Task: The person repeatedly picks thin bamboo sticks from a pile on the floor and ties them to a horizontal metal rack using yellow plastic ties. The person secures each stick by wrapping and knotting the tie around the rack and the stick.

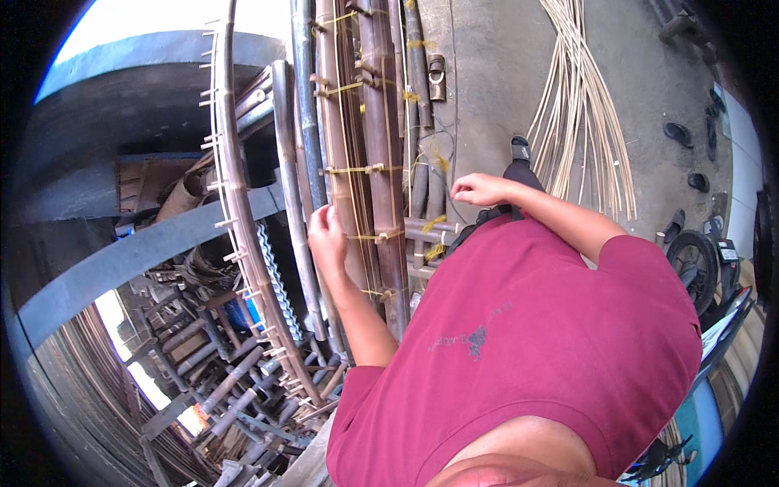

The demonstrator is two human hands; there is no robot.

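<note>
The grey concrete floor [495, 89] carries a loose spread of long, thin pale strips [580, 105], fanning out at their lower end. Beside them rests 1 sandaled foot [520, 148]. Dark footwear [677, 134] lies scattered along the right. A short notched bamboo piece [438, 85] lies near the tied bamboo poles [381, 122], whose own support is hidden.

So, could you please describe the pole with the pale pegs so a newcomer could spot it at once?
From the maroon shirt, go to the left hand. Left of it, a long brown pole runs down from the picture's top edge; unlike the grey pole to its right, it has pale pegs lining its left side.
</note>
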